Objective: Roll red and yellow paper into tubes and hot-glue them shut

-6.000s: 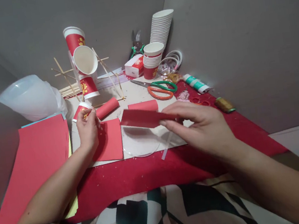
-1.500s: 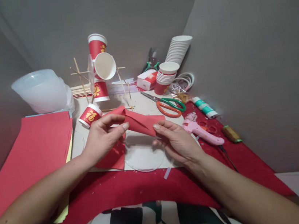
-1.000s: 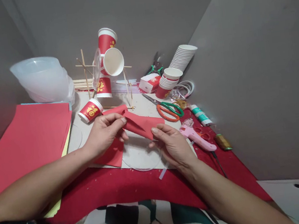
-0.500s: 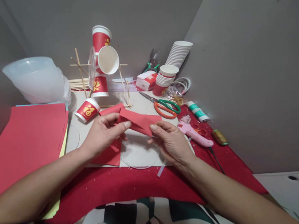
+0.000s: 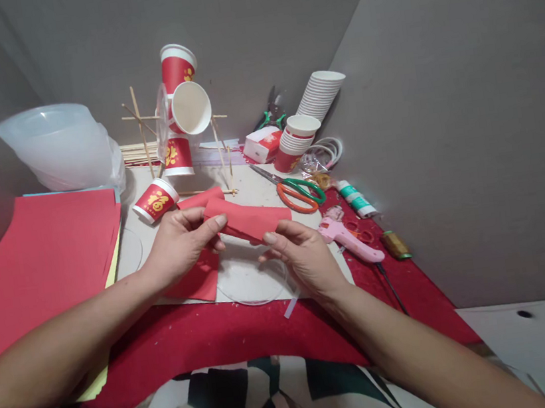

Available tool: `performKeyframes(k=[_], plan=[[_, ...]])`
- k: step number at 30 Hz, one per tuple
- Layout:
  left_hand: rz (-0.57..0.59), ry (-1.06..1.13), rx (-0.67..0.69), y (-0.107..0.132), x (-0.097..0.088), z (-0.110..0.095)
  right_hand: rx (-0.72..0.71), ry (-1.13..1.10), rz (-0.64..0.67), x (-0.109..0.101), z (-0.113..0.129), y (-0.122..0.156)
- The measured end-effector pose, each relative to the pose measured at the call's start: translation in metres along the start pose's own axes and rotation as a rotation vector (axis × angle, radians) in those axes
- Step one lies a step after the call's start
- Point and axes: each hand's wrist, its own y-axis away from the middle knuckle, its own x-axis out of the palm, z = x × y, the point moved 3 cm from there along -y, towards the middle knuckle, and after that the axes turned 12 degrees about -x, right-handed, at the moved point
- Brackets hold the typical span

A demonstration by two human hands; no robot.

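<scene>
Both hands hold one piece of red paper (image 5: 249, 218) above the table, curling it. My left hand (image 5: 180, 243) pinches its left end between thumb and fingers. My right hand (image 5: 299, 257) grips its right lower edge from underneath. Under them lie a flat red paper square (image 5: 197, 281) and a clear round plastic disc (image 5: 252, 280) on a pale board (image 5: 255, 189). A rolled red paper tube (image 5: 199, 198) lies just behind the held paper.
A stack of red paper sheets (image 5: 43, 254) lies left. A paper cup (image 5: 155, 200) lies on its side near a cup-and-stick structure (image 5: 181, 119). Scissors (image 5: 298, 190), pink glue gun (image 5: 350, 239), cup stacks (image 5: 301, 134), thread spool (image 5: 395, 245) and a plastic tub (image 5: 56, 145) crowd the back and right.
Six seconds ago my right hand alone held the red paper flat and my left rested by the cup. Now both hands grip it and have curled it tighter; the glue gun lies on the table.
</scene>
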Motion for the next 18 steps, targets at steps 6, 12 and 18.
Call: performKeyframes(k=[6,12,18], plan=[[-0.007,-0.055,0.044,0.002,0.0007,-0.0026,-0.01,0.083,0.071,0.0014,-0.0018,0.0016],[0.017,-0.033,0.028,0.0021,0.0004,-0.0007,0.009,0.04,0.079,0.0016,-0.0031,0.0014],[0.018,-0.043,0.052,0.0026,0.0003,-0.0023,0.032,0.028,0.111,-0.0004,-0.0049,0.0014]])
